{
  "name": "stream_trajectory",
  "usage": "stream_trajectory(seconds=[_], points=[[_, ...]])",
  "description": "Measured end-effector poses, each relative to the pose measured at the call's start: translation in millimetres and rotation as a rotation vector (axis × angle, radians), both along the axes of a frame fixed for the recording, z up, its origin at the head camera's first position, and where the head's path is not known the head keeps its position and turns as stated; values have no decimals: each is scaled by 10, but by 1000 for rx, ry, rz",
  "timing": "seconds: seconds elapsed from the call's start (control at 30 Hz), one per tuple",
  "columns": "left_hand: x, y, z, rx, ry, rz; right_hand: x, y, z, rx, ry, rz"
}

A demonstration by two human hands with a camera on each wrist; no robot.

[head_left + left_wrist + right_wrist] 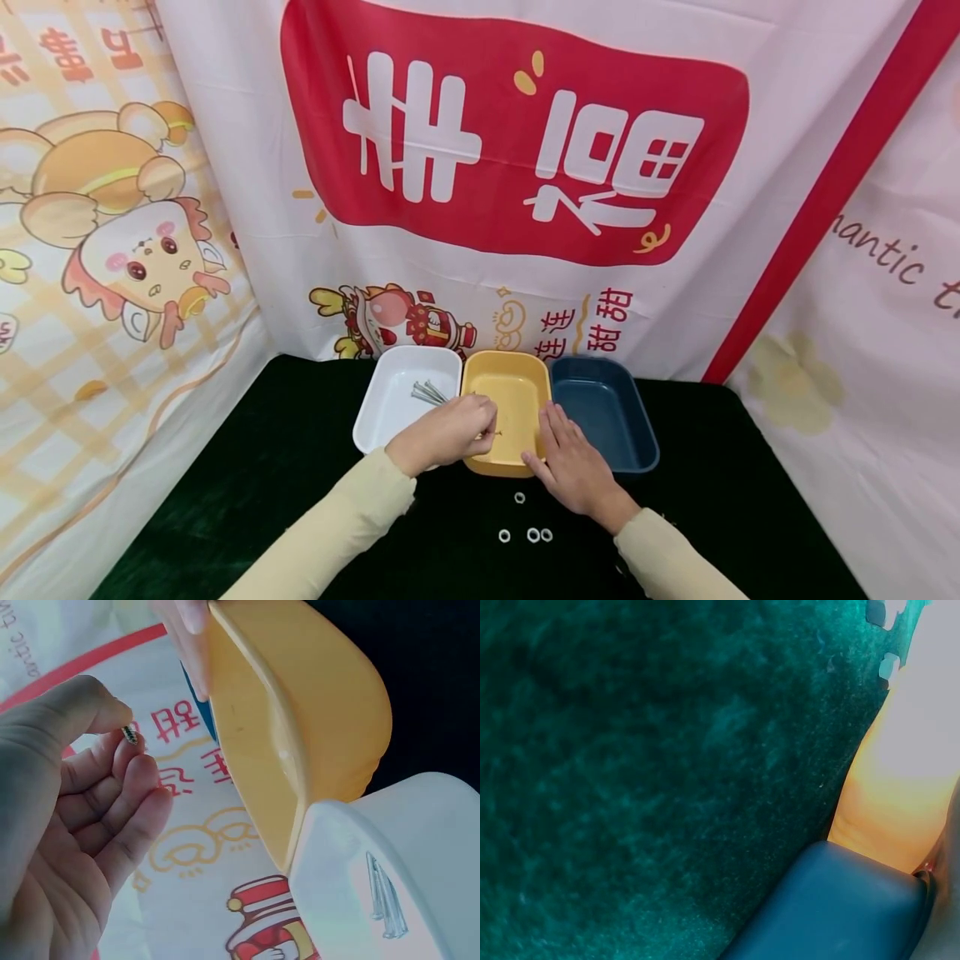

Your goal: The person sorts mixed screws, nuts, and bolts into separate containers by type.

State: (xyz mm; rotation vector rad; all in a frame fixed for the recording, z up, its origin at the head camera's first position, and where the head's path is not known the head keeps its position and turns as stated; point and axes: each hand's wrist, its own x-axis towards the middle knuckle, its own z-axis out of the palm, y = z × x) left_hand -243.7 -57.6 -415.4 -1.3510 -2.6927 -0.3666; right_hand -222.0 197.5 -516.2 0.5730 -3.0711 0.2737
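Over the left side of the yellow bin, my left hand pinches a small threaded screw between thumb and index finger. Only the screw's threaded end shows in the left wrist view; the rest is hidden by the fingers. My right hand lies with straight fingers along the yellow bin's right rim, beside the blue bin. Several long silver screws lie in the white bin, left of the yellow one; they show again as a bundle of screws in the left wrist view.
Several small silver nuts lie on the dark green cloth in front of the bins. The three bins stand side by side near the back edge, close to a printed hanging cloth.
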Motion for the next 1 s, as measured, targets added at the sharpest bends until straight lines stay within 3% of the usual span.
stream_trajectory(seconds=[0.17, 0.3, 0.5, 0.77, 1.0], points=[[-166, 63, -46, 40, -37, 37, 3, 8, -13, -18, -11, -5], [-289, 103, -106, 59, -27, 68, 8, 16, -20, -24, -16, -1], [-409, 161, -150, 101, -71, 134, 3, 36, -7, -8, -3, 7], [-510, 224, -274, 122, -59, 177, 8, 32, 8, 2, 19, 17], [-487, 261, -306, 144, -153, 258, -16, 34, -5, -5, 10, 16]])
